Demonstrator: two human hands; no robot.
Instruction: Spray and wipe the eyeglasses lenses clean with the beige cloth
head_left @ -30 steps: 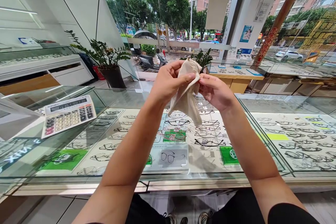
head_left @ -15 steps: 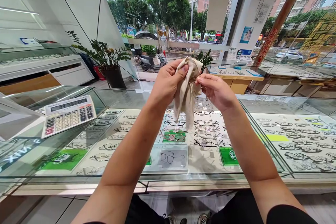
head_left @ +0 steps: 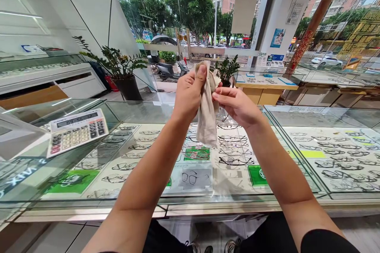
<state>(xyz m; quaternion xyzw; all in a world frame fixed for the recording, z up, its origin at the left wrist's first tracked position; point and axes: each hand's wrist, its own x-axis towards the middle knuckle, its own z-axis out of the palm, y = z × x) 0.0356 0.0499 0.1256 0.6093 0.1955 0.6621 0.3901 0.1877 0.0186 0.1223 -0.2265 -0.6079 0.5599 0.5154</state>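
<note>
A crumpled beige cloth [head_left: 207,122] hangs over the glass counter, pinched in my left hand [head_left: 191,93] with the thumb pressed on top of it. Just to the right, my right hand [head_left: 239,104] has its thumb and fingertips closed at the cloth's edge. They grip what looks like a thin-rimmed pair of eyeglasses, mostly hidden by cloth and fingers. Below both hands, rows of eyeglass frames [head_left: 236,161] lie under the counter's glass top.
A calculator [head_left: 77,131] sits on the glass counter [head_left: 142,111] at left. Inside the case are green cards [head_left: 257,176] and a glasses picture card [head_left: 196,178]. Potted plants [head_left: 127,89] stand beyond the counter, before the shop window. More frames [head_left: 341,166] fill the right case.
My left thumb has moved up over the cloth, which now hangs in a narrower fold. Both hands have shifted slightly left, with my right hand a little lower.
</note>
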